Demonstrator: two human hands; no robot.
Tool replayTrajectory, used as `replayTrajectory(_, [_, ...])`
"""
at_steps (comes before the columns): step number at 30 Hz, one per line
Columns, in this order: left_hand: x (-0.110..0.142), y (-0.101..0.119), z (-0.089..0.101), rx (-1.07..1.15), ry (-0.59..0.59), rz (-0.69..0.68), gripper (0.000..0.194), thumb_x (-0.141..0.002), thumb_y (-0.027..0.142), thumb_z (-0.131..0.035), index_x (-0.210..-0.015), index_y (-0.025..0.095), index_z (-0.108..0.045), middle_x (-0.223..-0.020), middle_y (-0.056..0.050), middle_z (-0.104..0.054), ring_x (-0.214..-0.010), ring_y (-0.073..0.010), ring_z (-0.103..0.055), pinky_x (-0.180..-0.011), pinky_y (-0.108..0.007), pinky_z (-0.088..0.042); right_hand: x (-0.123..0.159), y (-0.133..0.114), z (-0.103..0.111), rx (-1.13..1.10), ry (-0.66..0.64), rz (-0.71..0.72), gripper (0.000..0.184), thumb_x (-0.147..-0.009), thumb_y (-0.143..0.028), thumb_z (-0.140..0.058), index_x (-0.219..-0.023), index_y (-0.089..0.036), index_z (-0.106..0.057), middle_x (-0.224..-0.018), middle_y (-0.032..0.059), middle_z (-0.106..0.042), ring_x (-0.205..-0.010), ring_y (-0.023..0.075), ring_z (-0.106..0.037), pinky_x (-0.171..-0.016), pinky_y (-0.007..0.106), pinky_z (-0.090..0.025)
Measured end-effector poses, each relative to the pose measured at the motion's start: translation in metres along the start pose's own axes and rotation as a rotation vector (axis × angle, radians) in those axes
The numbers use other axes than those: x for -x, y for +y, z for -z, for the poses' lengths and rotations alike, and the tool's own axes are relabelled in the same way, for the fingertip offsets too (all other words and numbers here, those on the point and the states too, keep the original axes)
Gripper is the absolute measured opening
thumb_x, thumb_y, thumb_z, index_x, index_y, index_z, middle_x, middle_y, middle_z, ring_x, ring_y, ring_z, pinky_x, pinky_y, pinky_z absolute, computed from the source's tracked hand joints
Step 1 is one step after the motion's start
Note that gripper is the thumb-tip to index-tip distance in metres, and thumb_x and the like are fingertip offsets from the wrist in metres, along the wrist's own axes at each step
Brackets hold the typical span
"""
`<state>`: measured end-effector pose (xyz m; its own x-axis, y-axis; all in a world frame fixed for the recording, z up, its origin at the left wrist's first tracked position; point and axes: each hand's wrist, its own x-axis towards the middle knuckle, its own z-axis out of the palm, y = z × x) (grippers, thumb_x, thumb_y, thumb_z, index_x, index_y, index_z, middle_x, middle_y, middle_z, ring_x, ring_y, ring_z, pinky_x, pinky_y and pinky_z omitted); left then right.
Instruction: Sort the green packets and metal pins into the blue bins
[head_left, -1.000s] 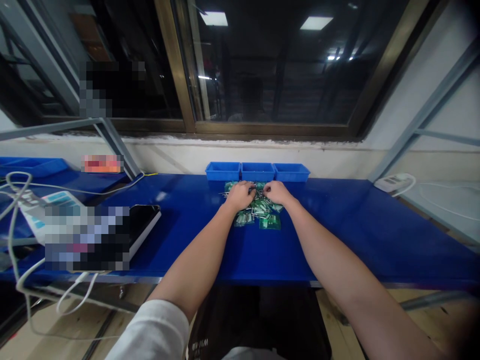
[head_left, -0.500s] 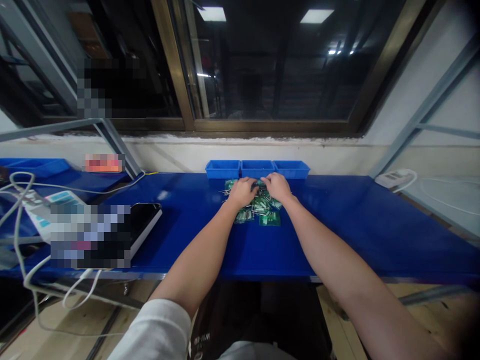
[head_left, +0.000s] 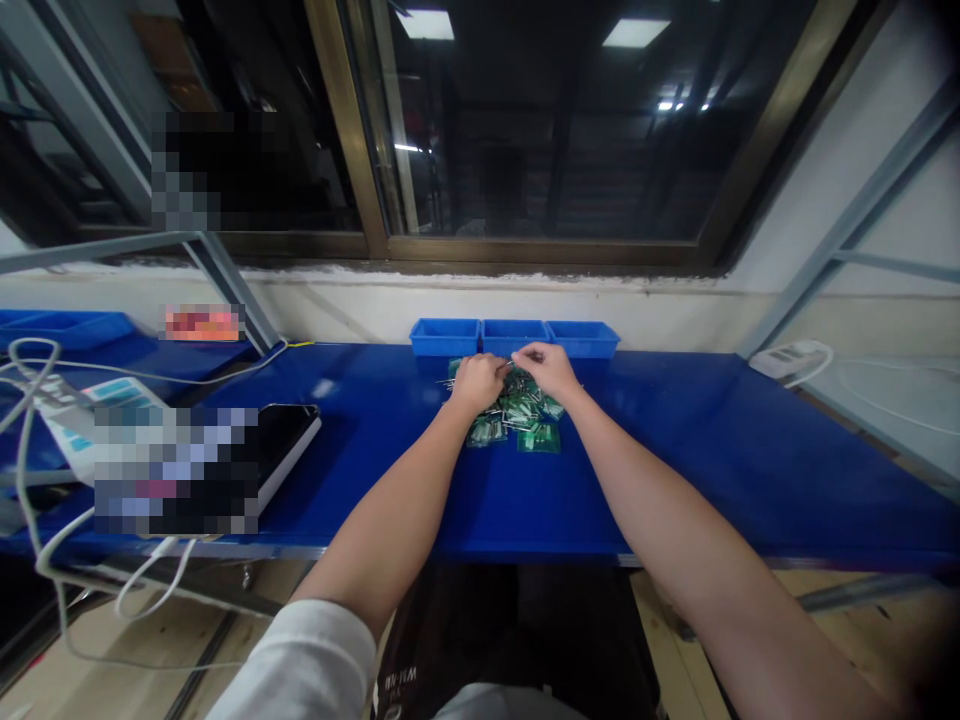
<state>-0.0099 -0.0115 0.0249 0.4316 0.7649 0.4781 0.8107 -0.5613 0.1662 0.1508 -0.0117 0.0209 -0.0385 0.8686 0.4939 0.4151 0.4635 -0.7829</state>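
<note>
Cool, moderate light fell across the blue table (head_left: 360, 480) below the dark window (head_left: 540, 140), whose glass showed two bright light panels (head_left: 427, 25) near its top. A pale glare spot lay below and left of the window. Wide-angle stretch bent the outer edges, black blur filled the far lower-right corner, and fine detail on the green packets (head_left: 538, 438) beneath the window looked soft.
</note>
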Motion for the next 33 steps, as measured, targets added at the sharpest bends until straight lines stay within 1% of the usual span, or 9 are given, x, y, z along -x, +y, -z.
replayTrajectory(2, [0.0, 0.0, 0.0, 0.035, 0.017, 0.009, 0.028, -0.09, 0.035, -0.044, -0.096, 0.022, -0.068, -0.093, -0.007, -0.067, -0.091, -0.021, -0.061, -0.08, -0.03, -0.044, -0.001, 0.0, 0.002, 0.01, 0.021, -0.021, 0.029, -0.075, -0.044, -0.058, -0.076, -0.016, -0.065, -0.078, 0.0055, -0.069, -0.076, 0.019, -0.062, -0.072, 0.03, -0.048])
replayTrajectory(4, [0.0, -0.001, -0.001, 0.07, 0.058, 0.026, 0.032, -0.088, 0.04, -0.047, -0.109, 0.021, -0.064, -0.099, -0.007, -0.066, -0.095, -0.0215, -0.06, -0.083, -0.031, -0.044, -0.001, 0.0, 0.005, 0.085, 0.091, -0.031, 0.028, -0.078, -0.041, -0.054, -0.081, -0.015, -0.065, -0.082, 0.0064, -0.069, -0.079, 0.0192, -0.062, -0.074, 0.03, -0.047])
replayTrajectory(6, [0.0, -0.002, -0.002, 0.096, 0.089, 0.044, 0.039, -0.087, 0.043, -0.049, -0.117, 0.02, -0.059, -0.104, -0.008, -0.065, -0.097, -0.0216, -0.06, -0.084, -0.03, -0.045, -0.001, 0.002, 0.01, 0.244, 0.205, -0.027, 0.027, -0.08, -0.037, -0.051, -0.09, -0.015, -0.065, -0.09, 0.0079, -0.068, -0.087, 0.0205, -0.059, -0.081, 0.032, -0.044])
replayTrajectory(8, [0.0, -0.003, -0.004, 0.109, 0.092, 0.049, 0.039, -0.088, 0.042, -0.047, -0.116, 0.018, -0.058, -0.106, -0.008, -0.065, -0.098, -0.0216, -0.059, -0.085, -0.03, -0.044, 0.0, 0.004, 0.016, 0.443, 0.299, -0.028, 0.029, -0.08, -0.033, -0.051, -0.1, -0.016, -0.063, -0.1, 0.0092, -0.066, -0.099, 0.0239, -0.053, -0.09, 0.037, -0.039])
replayTrajectory(10, [0.0, -0.004, -0.006, 0.113, 0.083, 0.046, 0.036, -0.088, 0.038, -0.046, -0.114, 0.018, -0.059, -0.105, -0.008, -0.065, -0.099, -0.0216, -0.059, -0.086, -0.031, -0.044, 0.001, 0.007, 0.022, 0.612, 0.337, -0.055, 0.036, -0.08, -0.033, -0.052, -0.111, -0.017, -0.058, -0.111, 0.0101, -0.062, -0.108, 0.0283, -0.045, -0.094, 0.044, -0.034])
replayTrajectory(14, [0.0, -0.005, -0.007, 0.106, 0.063, 0.055, 0.033, -0.089, 0.034, -0.045, -0.113, 0.017, -0.06, -0.105, -0.007, -0.065, -0.1, -0.0216, -0.058, -0.087, -0.031, -0.045, 0.001, 0.015, 0.032, 0.787, 0.267, -0.178, 0.053, -0.079, -0.036, -0.052, -0.129, -0.017, -0.046, -0.131, 0.0118, -0.049, -0.113, 0.0348, -0.037, -0.091, 0.052, -0.031])
replayTrajectory(20, [0.001, -0.007, -0.009, 0.097, 0.056, 0.056, 0.031, -0.088, 0.033, -0.045, -0.112, 0.018, -0.06, -0.104, -0.007, -0.065, -0.099, -0.0222, -0.059, -0.086, -0.032, -0.046, -0.003, 0.026, 0.038, 0.846, 0.104, -0.287, 0.065, -0.077, -0.037, -0.052, -0.138, -0.02, -0.035, -0.148, 0.0099, -0.027, -0.117, 0.0391, -0.032, -0.09, 0.056, -0.031])
replayTrajectory(26, [0.001, -0.007, -0.011, 0.091, 0.037, 0.057, 0.032, -0.088, 0.033, -0.045, -0.112, 0.018, -0.06, -0.106, -0.008, -0.065, -0.1, -0.0217, -0.059, -0.088, -0.031, -0.045, -0.004, 0.035, 0.038, 0.799, 0.078, -0.306, 0.062, -0.081, -0.045, -0.046, -0.138, -0.022, -0.035, -0.149, 0.0089, -0.025, -0.12, 0.0403, -0.029, -0.092, 0.06, -0.03])
replayTrajectory(33, [0.001, -0.008, -0.013, 0.107, 0.018, 0.059, 0.032, -0.088, 0.034, -0.045, -0.112, 0.019, -0.06, -0.107, -0.008, -0.064, -0.1, -0.021, -0.059, -0.089, -0.031, -0.045, -0.004, 0.039, 0.037, 0.776, 0.081, -0.325, 0.066, -0.079, -0.047, -0.05, -0.139, -0.024, -0.033, -0.151, 0.009, -0.019, -0.121, 0.0398, -0.029, -0.093, 0.059, -0.029])
